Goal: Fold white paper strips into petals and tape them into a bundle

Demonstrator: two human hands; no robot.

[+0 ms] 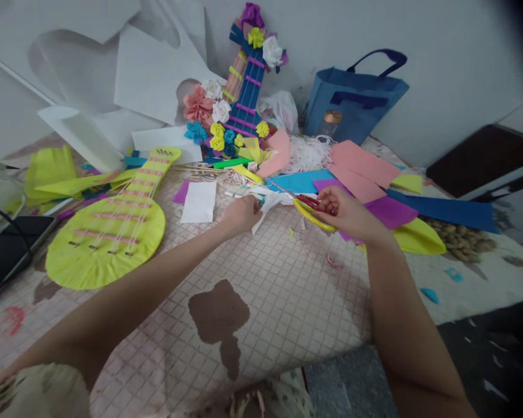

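Yellow paper guitar (108, 232), pink frets (118, 216)

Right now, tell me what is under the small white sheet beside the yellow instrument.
Purple paper sticks out from under the white sheet; its full extent and anything else there are covered.

A blue tote bag (357, 101) with a dark handle is propped against the wall (457, 69), and a gold-lidded jar (330, 123) is set just in front of it. Peanuts (461, 242) are heaped at the right. At the far left, a black device (11, 247) is crossed by a dark cable (15, 225). The table is covered by a grid-patterned cloth (296, 313), marked by a brown patch (220, 310).
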